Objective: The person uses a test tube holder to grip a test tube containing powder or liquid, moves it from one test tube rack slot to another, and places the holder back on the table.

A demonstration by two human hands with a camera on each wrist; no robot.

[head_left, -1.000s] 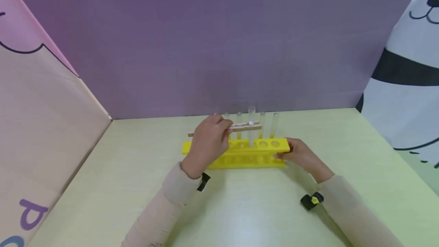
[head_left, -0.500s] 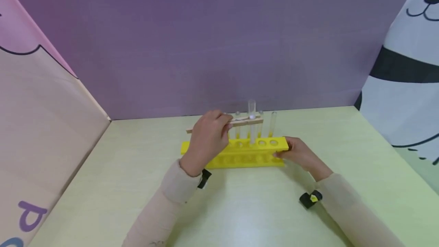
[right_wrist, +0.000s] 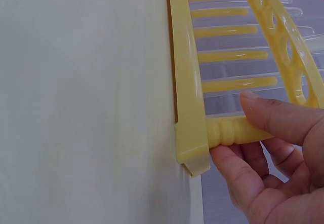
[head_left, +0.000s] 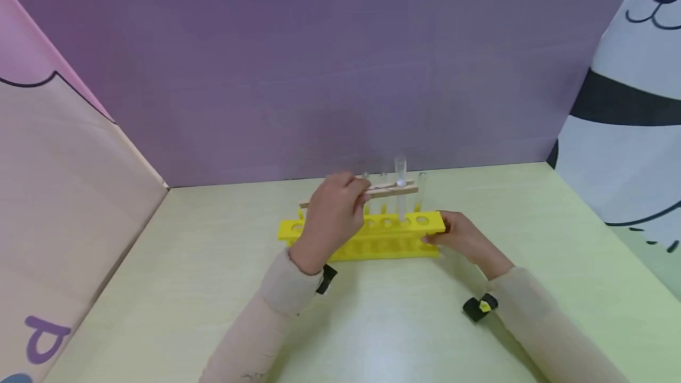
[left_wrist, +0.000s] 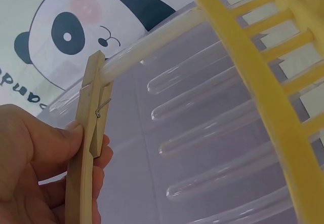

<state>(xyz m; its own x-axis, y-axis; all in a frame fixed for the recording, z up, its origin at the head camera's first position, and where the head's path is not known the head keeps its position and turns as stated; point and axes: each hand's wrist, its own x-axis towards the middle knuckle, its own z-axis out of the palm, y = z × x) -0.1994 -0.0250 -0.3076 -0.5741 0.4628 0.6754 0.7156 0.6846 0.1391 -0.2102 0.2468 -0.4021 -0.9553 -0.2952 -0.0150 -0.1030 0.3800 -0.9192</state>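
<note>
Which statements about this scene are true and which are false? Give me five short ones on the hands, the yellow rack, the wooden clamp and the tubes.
1. The left hand holds the wooden clamp. True.
2. The right hand is well away from the yellow rack. False: its fingers grip one end of it.
3. The wooden clamp is around a clear tube. True.
4. That clear tube looks dark red below the clamp. False: it looks whitish there.
5. Other tubes sit over yellow pegs, closed ends up. True.
</note>
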